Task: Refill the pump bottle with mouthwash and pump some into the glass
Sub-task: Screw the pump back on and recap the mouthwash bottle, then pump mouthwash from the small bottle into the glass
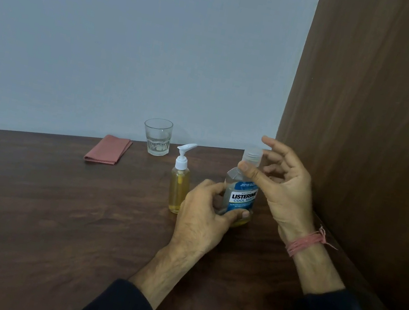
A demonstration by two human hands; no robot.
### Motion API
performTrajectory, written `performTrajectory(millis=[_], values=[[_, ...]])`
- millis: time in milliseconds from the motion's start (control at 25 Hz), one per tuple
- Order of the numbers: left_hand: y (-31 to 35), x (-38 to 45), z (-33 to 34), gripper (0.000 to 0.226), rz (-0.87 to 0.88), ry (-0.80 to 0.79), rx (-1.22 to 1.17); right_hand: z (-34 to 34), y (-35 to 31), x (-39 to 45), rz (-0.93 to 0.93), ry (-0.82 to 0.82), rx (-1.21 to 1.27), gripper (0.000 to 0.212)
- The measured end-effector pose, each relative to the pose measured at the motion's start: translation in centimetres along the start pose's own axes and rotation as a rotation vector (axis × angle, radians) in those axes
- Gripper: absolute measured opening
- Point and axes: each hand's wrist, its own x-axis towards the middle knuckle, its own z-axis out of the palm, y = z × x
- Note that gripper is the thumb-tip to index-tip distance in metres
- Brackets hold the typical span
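Dark wood table (53, 210), pale wall behind, brown wood panel (378, 129) close on my right.

Progress, as I judge it: barely begun. Mouthwash bottle (241, 196) stands upright near the table's right side, clear cap (252, 155) on top, can't tell if it's loosened. Pump bottle (179, 180) stands just left of it, pump head on, yellowish liquid inside, so not opened for refilling yet. Glass (157, 136) sits farther back toward the wall; looks like it may hold a bit of clear liquid at the bottom, hard to tell. Left to do: cap off, pump head off, pour, pump head back on, pump into glass.

Grip: my left hand (204, 214) wraps the lower part of the mouthwash bottle, thumb across the front under the label, steadying it on the table. My right hand (282, 184) is up by the cap w/ fingers spread and loosely curved, thumb tip in front of the neck; holding nothing as far as I see.

Room: panel is tight beside my right wrist, little elbow space that side. Pump bottle is nearly touching my left knuckles, easy to knock when tipping. Plenty of bare table to the left and toward me. Folded pink cloth (108, 149) lies back left, well apart from the bottles.
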Motion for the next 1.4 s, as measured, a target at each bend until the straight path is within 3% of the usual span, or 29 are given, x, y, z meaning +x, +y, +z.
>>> performTrajectory(millis=[120,200,560,800,920,1040,1120,1200,1320,1400], values=[[-0.1,0.2,-0.2,0.067,-0.049,0.044,0.005,-2.1,2.0,0.4,0.196,-0.228,0.039,0.072],[-0.1,0.3,0.0,0.065,-0.078,0.065,-0.006,-3.0,3.0,0.2,0.283,-0.274,0.011,0.064],[1.6,4.3,2.6,0.065,-0.14,-0.013,-0.055,-3.4,4.4,0.3,0.393,-0.052,0.036,0.04],[1.6,5.6,3.5,0.07,-0.219,-0.059,-0.192,-3.5,4.5,0.4,0.421,-0.009,0.005,0.053],[1.4,4.9,2.7,0.096,-0.26,-0.101,-0.296,-3.6,4.0,0.7,0.365,0.03,-0.035,0.082],[1.3,2.3,1.0,0.107,-0.224,-0.122,-0.268,-3.2,3.2,1.0,0.279,0.158,-0.009,0.085],[1.2,0.0,-0.7,0.098,-0.178,-0.13,-0.237,-2.6,2.3,1.0,0.189,0.2,0.055,0.073],[0.9,-2.4,-2.9,0.075,-0.124,-0.096,-0.158,-1.4,1.0,0.4,0.018,0.226,0.063,0.056],[-0.2,-4.5,-6.3,0.036,-0.091,0.071,-0.038,1.3,-0.9,-1.2,-0.192,0.164,0.04,0.035],[-1.6,-4.9,-8.4,0.04,-0.107,0.234,-0.058,3.1,-1.5,-2.4,-0.213,0.063,0.009,0.027]])
